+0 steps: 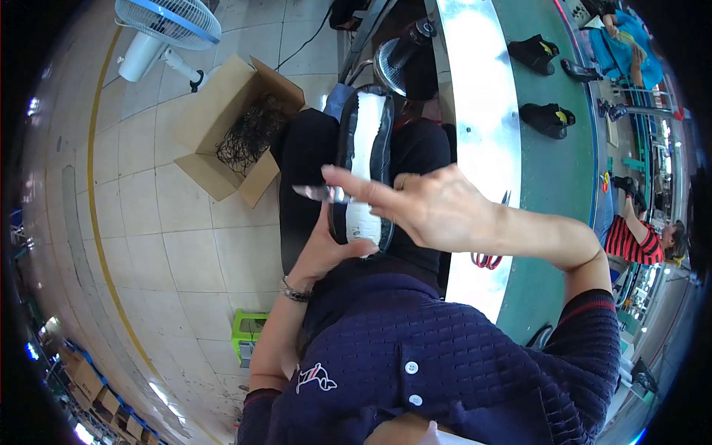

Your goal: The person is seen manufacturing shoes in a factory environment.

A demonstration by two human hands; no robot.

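Shoe upright between our hands, over the lap

We cup the black-and-white shoe point(365, 163) from below in our left hand point(326, 256); its long axis runs away from us, while our right hand point(430, 208), fingers extended, pinches a small blade point(315, 193) at its left edge.

We are in a shoe factory, at a seat beside an assembly line. A green conveyor belt point(552, 185) with a metal edge carries black shoes point(547, 119) past us, other workers point(630, 237) sit along its far side, and an open cardboard box point(233, 126) and a standing fan point(167, 30) sit on the tiled floor point(170, 245).
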